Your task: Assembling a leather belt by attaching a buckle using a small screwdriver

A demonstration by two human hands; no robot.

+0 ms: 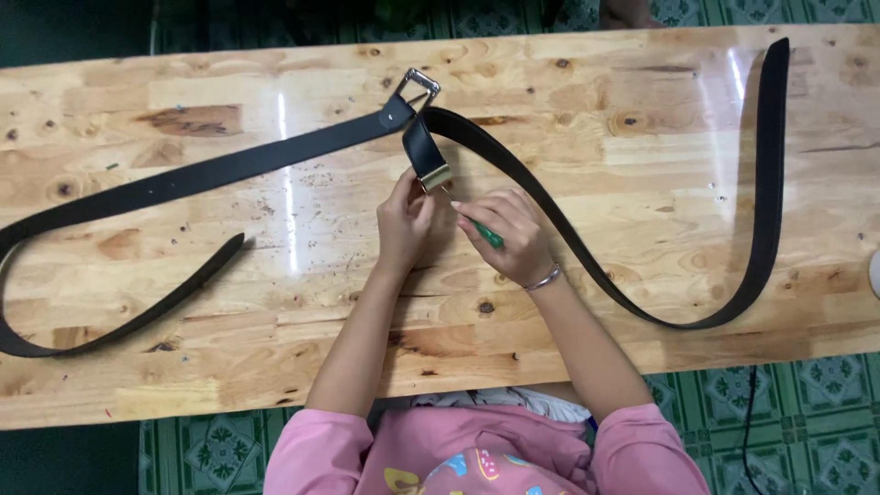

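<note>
Head view looks straight down on a pale knotty wooden desk (229, 367) standing on a green patterned floor (211, 449). Farthest left, a long black belt (183, 179) loops off the desk edge; its lower run comes back to a pointed tip near the left middle of the desk, while its upper run climbs rightward to a silver rectangular buckle (418, 88) near the far edge at centre. Just below that buckle, the short end of a second black belt (587, 266) hangs toward the person, capped by a brass-coloured metal clamp (434, 176). The left hand (403, 220) is closed in a pinch on this clamp, fingers curled around its lower edge. Touching it on the right, the right hand (509, 234) is wrapped tight around a green-handled screwdriver (484, 234), whose thin shaft points up-left at the clamp; a silver bracelet (543, 279) sits on that wrist. From the clamp the second belt arcs rightward across the desk, dips toward the near edge, then rises along the far right side to its end at the top corner. Pink sleeves (312, 449) show at the bottom.
</note>
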